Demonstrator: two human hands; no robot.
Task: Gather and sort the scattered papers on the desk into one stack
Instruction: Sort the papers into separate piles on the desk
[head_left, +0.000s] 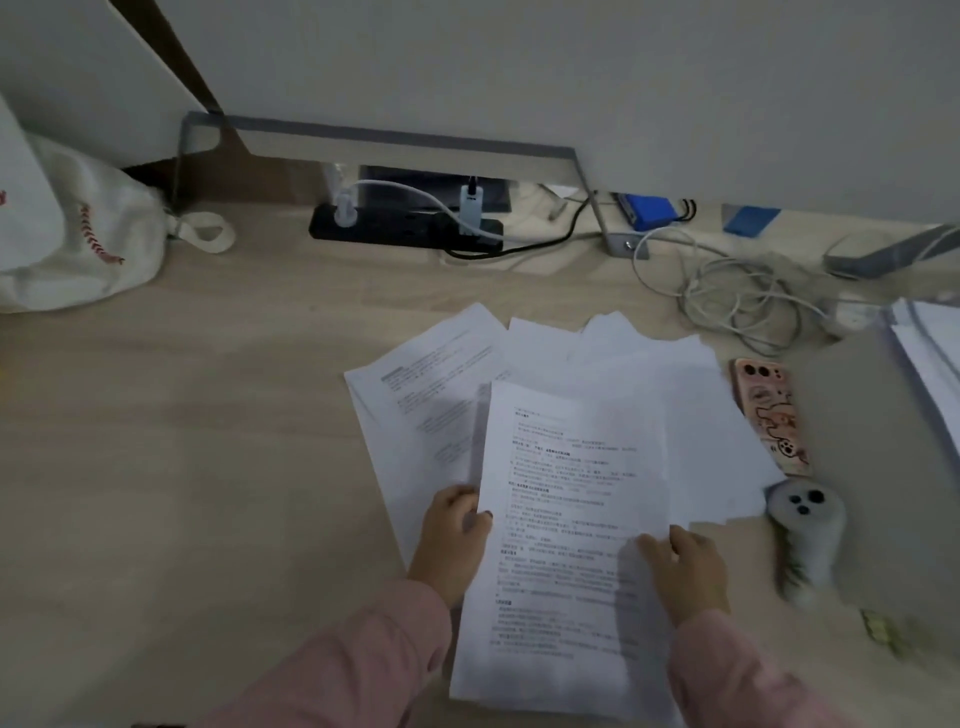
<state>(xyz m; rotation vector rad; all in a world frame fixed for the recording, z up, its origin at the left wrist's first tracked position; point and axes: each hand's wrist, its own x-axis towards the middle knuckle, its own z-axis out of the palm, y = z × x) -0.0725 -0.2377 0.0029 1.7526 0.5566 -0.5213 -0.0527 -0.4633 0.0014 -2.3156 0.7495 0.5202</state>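
A bundle of printed sheets is lifted in front of me over the wooden desk. My left hand pinches its left edge, thumb on top. My right hand grips its right edge, fingers curled onto the page. Beneath and behind it, several loose papers lie fanned on the desk: a printed sheet angled to the left and blank-looking sheets to the right. Pink sleeves cover both forearms.
A phone in a patterned case and a fluffy white object lie right of the papers. Tangled white cables and a black power strip sit behind. A white cloth bag stands at far left; more papers at the right edge.
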